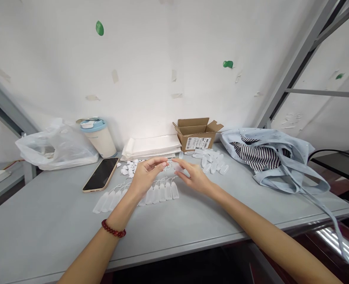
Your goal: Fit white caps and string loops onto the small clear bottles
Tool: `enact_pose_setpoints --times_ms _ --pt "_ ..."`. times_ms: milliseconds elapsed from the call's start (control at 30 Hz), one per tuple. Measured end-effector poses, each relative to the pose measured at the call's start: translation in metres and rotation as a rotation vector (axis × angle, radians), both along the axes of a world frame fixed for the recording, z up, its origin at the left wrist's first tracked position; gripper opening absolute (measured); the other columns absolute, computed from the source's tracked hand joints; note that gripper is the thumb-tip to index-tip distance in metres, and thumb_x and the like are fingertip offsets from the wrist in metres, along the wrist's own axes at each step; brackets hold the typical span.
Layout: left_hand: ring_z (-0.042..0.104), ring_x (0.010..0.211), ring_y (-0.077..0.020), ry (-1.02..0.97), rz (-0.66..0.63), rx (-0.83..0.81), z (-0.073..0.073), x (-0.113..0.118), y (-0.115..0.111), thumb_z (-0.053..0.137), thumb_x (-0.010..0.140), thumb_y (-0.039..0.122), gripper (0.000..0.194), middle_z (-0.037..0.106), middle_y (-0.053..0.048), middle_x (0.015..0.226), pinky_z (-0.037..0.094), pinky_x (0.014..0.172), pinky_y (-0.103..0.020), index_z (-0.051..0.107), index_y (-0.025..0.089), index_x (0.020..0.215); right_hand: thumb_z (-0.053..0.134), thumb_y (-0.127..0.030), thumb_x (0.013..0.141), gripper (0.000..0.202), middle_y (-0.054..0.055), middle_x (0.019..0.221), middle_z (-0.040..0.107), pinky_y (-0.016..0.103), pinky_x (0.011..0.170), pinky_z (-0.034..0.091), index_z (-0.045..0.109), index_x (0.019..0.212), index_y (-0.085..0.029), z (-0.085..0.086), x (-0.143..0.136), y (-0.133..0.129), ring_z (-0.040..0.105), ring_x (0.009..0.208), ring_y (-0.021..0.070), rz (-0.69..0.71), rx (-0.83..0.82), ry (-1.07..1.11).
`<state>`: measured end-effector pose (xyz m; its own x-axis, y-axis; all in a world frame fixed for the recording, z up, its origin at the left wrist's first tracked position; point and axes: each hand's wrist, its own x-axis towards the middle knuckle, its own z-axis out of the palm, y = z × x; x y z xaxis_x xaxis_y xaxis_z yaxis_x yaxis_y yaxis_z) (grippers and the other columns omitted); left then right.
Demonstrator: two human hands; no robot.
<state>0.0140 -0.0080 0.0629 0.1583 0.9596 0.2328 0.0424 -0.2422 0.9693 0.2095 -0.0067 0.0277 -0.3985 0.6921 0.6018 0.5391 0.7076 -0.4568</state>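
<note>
My left hand (149,172), with a red bead bracelet on its wrist, is closed in a pinch on a thin white cord (169,165) above the table. My right hand (194,175) grips a small translucent plastic tube (178,166) between thumb and fingers, close to the left fingertips. Below the hands lies a row of similar translucent tubes with white cord loops (159,193), partly covered by my left forearm. Several loose tubes (212,161) are heaped right of my hands. Small white pieces (128,169) lie in a pile left of my left hand.
A phone (101,174) lies at the left, before a plastic bag (56,146) and a cup with a blue lid (99,138). White sheets (152,146) and an open cardboard box (196,134) stand against the wall. A light blue cloth bag (266,154) occupies the right end.
</note>
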Motion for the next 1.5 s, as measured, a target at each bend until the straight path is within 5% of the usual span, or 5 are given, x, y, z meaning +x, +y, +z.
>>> enact_pose_setpoints --times_ms 367,667,867,1167,1500 --pt "0.063 0.096 -0.0214 0.131 -0.033 0.104 -0.003 0.006 -0.004 0.066 0.075 0.034 0.028 0.07 -0.006 0.097 0.05 0.085 -0.035 0.066 0.017 0.097 0.051 -0.024 0.088 0.034 0.007 0.093 0.068 0.03 0.071 0.048 0.05 0.122 -0.019 0.002 -0.001 -0.001 0.063 0.081 0.0193 0.015 -0.025 0.07" --pt "0.06 0.094 -0.019 0.338 0.033 0.42 -0.008 0.012 -0.007 0.057 0.082 0.025 0.013 0.068 -0.004 0.098 0.048 0.077 -0.031 0.067 0.021 0.088 0.053 -0.027 0.087 0.032 0.004 0.081 0.067 0.031 0.071 0.048 0.049 0.118 -0.017 0.005 -0.005 -0.005 0.062 0.073 0.0175 0.05 -0.134 0.163" --pt "0.06 0.091 -0.0189 0.467 0.05 0.541 -0.012 0.013 -0.007 0.053 0.084 0.02 0.014 0.068 -0.005 0.094 0.048 0.077 -0.033 0.065 0.02 0.092 0.058 -0.034 0.084 0.033 0.002 0.076 0.068 0.034 0.073 0.049 0.05 0.113 -0.02 0.005 -0.007 -0.006 0.066 0.073 0.0188 0.117 -0.361 0.333" --pt "0.054 0.112 -0.023 0.488 0.037 0.664 -0.007 0.016 -0.013 0.063 0.08 0.022 0.029 0.061 -0.009 0.118 0.046 0.093 -0.041 0.06 0.021 0.109 0.065 -0.034 0.081 0.03 0.008 0.091 0.072 0.039 0.091 0.045 0.058 0.106 -0.018 0.021 -0.006 -0.008 0.068 0.09 0.0214 0.47 -0.981 0.746" --pt "0.052 0.113 -0.0261 0.53 0.015 0.747 -0.008 0.017 -0.014 0.072 0.073 0.021 0.038 0.062 -0.009 0.117 0.047 0.093 -0.045 0.057 0.021 0.108 0.064 -0.035 0.082 0.034 0.013 0.103 0.071 0.039 0.091 0.045 0.062 0.109 -0.015 0.025 0.002 -0.006 0.066 0.1 0.0253 0.617 -1.111 0.751"
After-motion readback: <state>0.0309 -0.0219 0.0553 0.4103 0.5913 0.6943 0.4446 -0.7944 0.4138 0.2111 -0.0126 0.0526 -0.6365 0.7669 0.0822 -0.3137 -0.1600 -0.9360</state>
